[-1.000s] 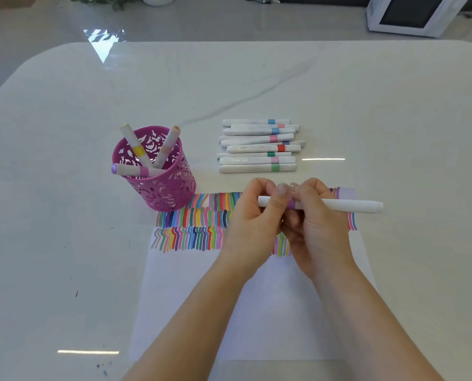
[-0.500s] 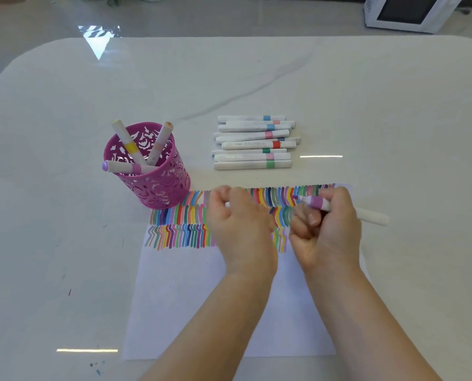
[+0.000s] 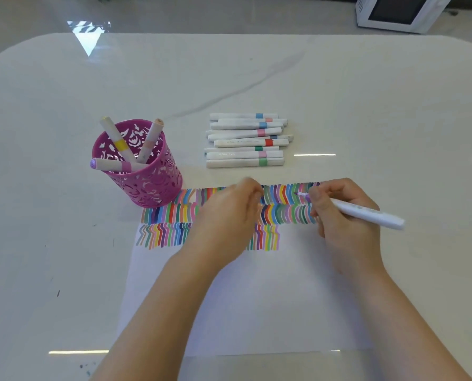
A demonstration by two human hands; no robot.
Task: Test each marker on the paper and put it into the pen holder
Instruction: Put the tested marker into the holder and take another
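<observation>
Gripping the marker [image 3: 366,214] near its purple tip, the right hand [image 3: 347,232] held it slanted over the paper [image 3: 256,298], by its far edge. It looked light, stiff, smooth: best pinched low. The left hand [image 3: 223,218] lay on the paper, fingers [image 3: 252,191] curled; holding what, I couldn't tell.

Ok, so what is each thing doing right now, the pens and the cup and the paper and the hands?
paper: flat, striped on top, blank below.
purple marker: uncapped, tip at the paper's top row of strokes.
right hand: grips the purple marker.
left hand: fingers curled, resting on the paper; contents hidden.
pen holder: upright, holds three capped markers.
marker pile: capped, lying on the table.
</observation>
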